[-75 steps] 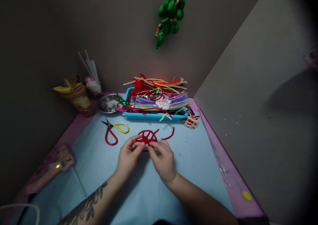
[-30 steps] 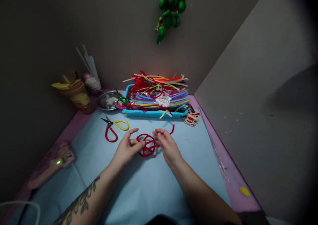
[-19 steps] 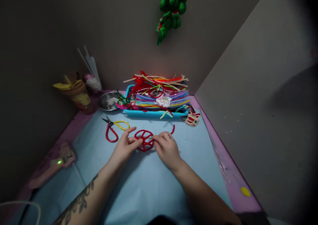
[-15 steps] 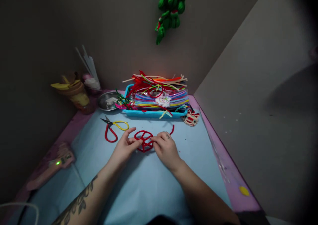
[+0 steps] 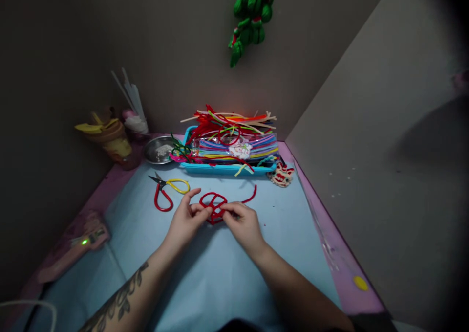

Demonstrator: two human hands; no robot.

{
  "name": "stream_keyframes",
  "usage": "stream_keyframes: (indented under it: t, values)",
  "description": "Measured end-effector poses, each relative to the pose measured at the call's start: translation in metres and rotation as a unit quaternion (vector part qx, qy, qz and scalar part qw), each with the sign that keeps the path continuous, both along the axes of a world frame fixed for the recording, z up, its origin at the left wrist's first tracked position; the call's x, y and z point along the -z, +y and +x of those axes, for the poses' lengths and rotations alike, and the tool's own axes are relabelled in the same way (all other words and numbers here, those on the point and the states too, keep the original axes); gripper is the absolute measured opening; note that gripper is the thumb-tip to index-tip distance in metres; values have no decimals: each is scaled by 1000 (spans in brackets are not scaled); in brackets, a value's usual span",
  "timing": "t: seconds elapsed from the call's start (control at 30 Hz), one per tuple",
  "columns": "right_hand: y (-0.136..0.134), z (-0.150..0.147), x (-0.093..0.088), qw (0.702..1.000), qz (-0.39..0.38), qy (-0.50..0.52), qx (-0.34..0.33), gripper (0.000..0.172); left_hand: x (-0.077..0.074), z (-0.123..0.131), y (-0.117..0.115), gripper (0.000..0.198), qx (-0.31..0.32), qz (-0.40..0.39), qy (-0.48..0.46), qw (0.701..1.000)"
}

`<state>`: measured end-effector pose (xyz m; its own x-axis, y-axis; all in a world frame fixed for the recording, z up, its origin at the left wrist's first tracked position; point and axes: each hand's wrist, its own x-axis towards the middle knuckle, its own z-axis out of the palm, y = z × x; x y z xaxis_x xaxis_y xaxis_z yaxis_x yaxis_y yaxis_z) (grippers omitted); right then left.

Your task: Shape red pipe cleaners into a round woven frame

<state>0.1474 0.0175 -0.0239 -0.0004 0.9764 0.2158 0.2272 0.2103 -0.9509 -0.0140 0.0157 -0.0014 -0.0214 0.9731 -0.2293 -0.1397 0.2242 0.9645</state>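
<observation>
A red pipe-cleaner wheel, a ring with spokes, sits just above the blue mat between both hands. My left hand pinches its left side with thumb and fingers, the forefinger raised. My right hand pinches the wheel's lower right edge with fingers curled. A loose red pipe-cleaner piece lies curved just right of the wheel.
Red-and-yellow scissors lie left of the hands. A blue tray piled with coloured pipe cleaners stands behind, with a metal dish, a cup, a small lion figure, and a pink glue gun at left.
The hands eased apart, then closed back on the wheel. Its shape was turned and flattened, and my right fingers moved from its right edge to its lower right.
</observation>
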Motion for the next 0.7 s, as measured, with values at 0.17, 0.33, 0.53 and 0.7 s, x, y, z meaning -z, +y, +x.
stream_keyframes:
  t: [0.17, 0.33, 0.53, 0.7]
  values:
    - [6, -1, 4, 982, -146, 114, -35, 5, 2, 1, -1, 72, 16, 14, 6, 1000]
    - [9, 3, 3, 980, -168, 97, -49, 6, -1, 3, -2, 73, 0, 22, 17, 1000]
    - [9, 5, 5, 976, -186, 90, -67, 6, -4, 5, -5, 66, -5, 58, 77, 995]
    - [9, 10, 0, 995, -71, -47, -43, 8, 0, 4, -7, 63, 5, 87, 128, 988]
